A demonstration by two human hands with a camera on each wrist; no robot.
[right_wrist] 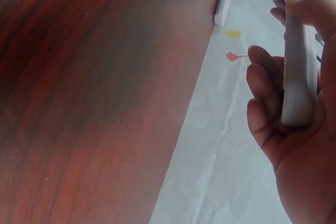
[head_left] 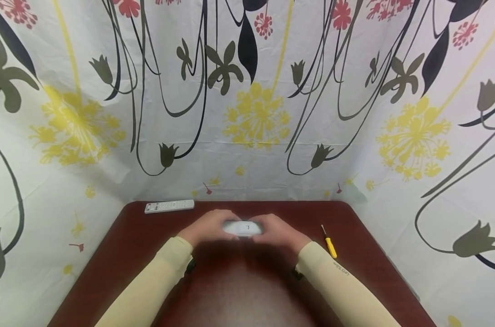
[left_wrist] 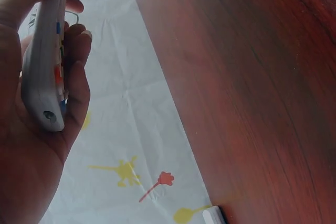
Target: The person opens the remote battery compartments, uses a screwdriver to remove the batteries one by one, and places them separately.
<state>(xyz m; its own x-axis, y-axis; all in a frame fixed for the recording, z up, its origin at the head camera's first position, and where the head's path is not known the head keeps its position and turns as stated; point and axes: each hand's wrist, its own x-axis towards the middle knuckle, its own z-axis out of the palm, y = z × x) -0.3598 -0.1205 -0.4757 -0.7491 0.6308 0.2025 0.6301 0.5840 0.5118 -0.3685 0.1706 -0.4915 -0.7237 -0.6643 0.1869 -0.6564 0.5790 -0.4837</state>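
Observation:
Both hands hold a white remote control (head_left: 243,228) between them above the table, one at each end. My left hand (head_left: 213,225) grips its left end. In the left wrist view the remote (left_wrist: 43,72) has coloured buttons along the side facing the fingers and a small round hole in its end. My right hand (head_left: 277,232) grips the right end. In the right wrist view the thumb lies along one side of the remote (right_wrist: 299,77), with the curled fingers on the other.
A second white remote control (head_left: 169,206) lies near the table's back left edge. On the right lies a screwdriver (head_left: 330,244) with a yellow handle. Floral cloth (head_left: 247,172) hangs around the dark red table (head_left: 239,295) at the back and sides.

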